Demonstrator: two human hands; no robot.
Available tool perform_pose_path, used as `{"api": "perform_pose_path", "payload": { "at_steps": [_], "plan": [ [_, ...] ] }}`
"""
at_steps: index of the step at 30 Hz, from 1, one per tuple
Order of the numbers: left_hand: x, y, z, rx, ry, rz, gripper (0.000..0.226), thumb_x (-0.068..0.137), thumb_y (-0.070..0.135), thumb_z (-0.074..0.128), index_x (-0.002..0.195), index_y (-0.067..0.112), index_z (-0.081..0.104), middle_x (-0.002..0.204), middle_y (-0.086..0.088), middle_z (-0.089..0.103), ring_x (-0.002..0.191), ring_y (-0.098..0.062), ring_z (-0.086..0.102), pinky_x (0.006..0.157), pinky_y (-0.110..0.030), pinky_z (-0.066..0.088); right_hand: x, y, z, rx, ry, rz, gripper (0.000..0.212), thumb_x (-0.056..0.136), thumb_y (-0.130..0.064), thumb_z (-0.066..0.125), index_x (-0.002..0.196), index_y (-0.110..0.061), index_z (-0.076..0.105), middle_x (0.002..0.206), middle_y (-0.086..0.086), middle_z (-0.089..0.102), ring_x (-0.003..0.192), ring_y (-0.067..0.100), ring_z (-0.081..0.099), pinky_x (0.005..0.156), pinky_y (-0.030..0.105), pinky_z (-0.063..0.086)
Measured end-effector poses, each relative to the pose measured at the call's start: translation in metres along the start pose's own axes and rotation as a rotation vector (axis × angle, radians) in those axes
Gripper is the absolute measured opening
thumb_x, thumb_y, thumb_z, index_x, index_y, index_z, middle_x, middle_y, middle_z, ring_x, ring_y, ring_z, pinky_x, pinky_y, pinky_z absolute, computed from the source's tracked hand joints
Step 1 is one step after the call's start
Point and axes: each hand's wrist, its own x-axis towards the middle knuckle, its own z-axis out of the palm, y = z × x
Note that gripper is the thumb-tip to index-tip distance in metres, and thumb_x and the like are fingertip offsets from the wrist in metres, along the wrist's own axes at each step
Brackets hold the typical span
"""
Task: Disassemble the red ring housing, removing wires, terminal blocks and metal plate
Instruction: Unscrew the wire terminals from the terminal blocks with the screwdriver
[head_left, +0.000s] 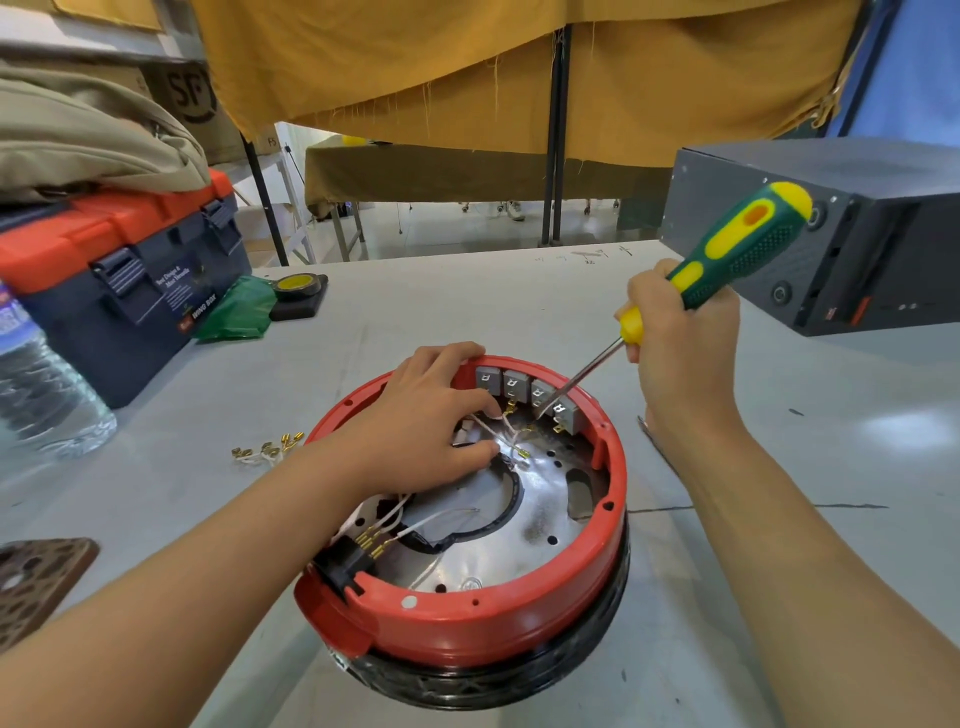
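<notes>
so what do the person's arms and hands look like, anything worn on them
Both arms are bare as far as the frame shows: no sleeves, gloves, watch or bracelet in view. The left hand and right hand carry no rings that can be seen, and the visible nails look short and unpainted. No markings, tape or cables on either forearm.
</notes>
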Motion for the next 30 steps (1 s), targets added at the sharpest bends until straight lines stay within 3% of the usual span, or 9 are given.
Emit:
{"api": "perform_pose_path", "payload": {
  "at_steps": [11,16,22,26,30],
  "plan": [
    [0.003,0.001,-0.012,-0.102,0.0,-0.027,0.029,0.085,0.025,0.057,0.113,0.019,0.05,0.15,0.001,0.033,0.135,-0.016,0.027,0.104,-0.021,0.023,-0.008,-0.001,0.004,0.045,-0.047,-0.028,0.025,0.072,-0.015,0.053,0.052,-0.017,0.039,0.042,-0.013,0.038,0.05,0.007,0.044,0.045,0.015,0.037],
    [-0.002,0.0,-0.02,-0.074,0.024,-0.044,0.034,0.085,0.023,0.058,0.118,0.02,0.052,0.147,-0.002,0.038,0.137,-0.015,0.027,0.105,-0.017,0.017,-0.012,-0.001,0.005,0.031,-0.062,-0.032,0.023,0.074,-0.018,0.054,0.054,-0.017,0.042,0.052,0.0,0.042,0.052,0.007,0.044,0.048,0.015,0.04],
    [-0.01,0.002,-0.022,0.044,-0.039,-0.136,0.041,0.086,0.041,0.049,0.124,0.024,0.045,0.127,0.004,0.049,0.122,-0.021,0.041,0.102,-0.039,0.036,-0.015,-0.002,0.007,0.005,-0.089,-0.05,0.023,0.077,-0.02,0.055,0.057,-0.019,0.046,0.056,0.002,0.047,0.051,0.004,0.047,0.049,0.015,0.042],
    [-0.01,0.005,-0.022,0.0,-0.046,-0.117,0.036,0.083,0.034,0.051,0.115,0.02,0.046,0.117,0.001,0.049,0.115,-0.021,0.043,0.097,-0.036,0.039,-0.016,-0.002,0.007,-0.011,-0.104,-0.095,0.026,0.082,-0.015,0.055,0.058,-0.02,0.047,0.056,0.001,0.049,0.051,0.003,0.049,0.05,0.013,0.043],
    [-0.006,0.006,-0.021,-0.029,-0.067,-0.087,0.038,0.081,0.035,0.055,0.117,0.022,0.049,0.127,0.0,0.044,0.118,-0.02,0.039,0.099,-0.032,0.036,-0.019,-0.003,0.008,-0.071,-0.152,-0.151,0.025,0.08,-0.02,0.055,0.057,-0.023,0.046,0.051,-0.006,0.047,0.049,0.004,0.05,0.05,0.015,0.042]
  ]
}}
